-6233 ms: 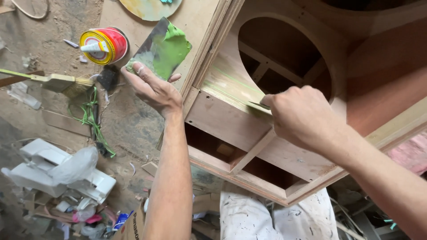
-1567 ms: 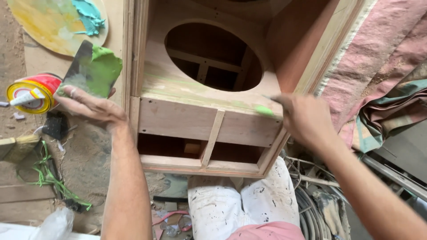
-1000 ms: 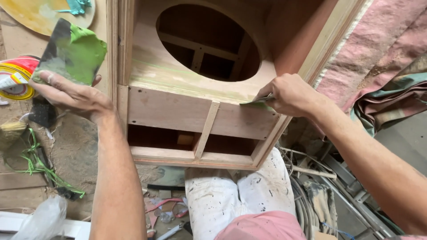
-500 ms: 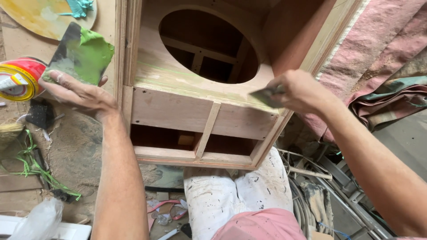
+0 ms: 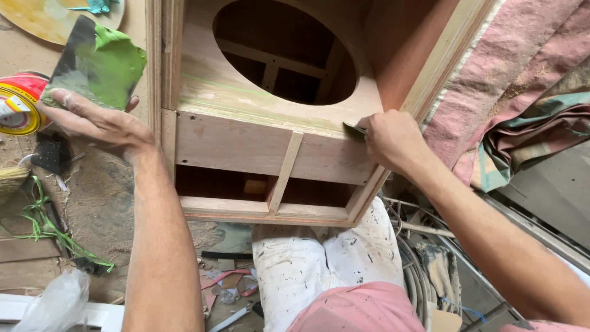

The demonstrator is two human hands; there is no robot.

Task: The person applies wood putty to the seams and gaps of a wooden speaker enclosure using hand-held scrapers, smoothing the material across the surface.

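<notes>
A wooden speaker box (image 5: 246, 144) with a large round hole (image 5: 286, 58) lies in front of me. My left hand (image 5: 92, 123) holds a flat board (image 5: 92, 64) smeared with green putty, up beside the box's left edge. My right hand (image 5: 390, 138) grips a small putty blade (image 5: 353, 129) and presses it on the box's front panel at the right corner. Thin green streaks run across the panel below the hole.
A red and yellow tin (image 5: 18, 104) sits at far left, with a round paint-stained wooden disc (image 5: 61, 18) above it. Pink and striped cloth (image 5: 522, 104) lies to the right. My paint-spattered white trousers (image 5: 326, 270), green string (image 5: 43, 227) and cables (image 5: 418, 270) are below.
My right hand has slid the blade along the panel edge to the right corner. The left hand has kept hold of the putty board, and the view has shifted slightly.
</notes>
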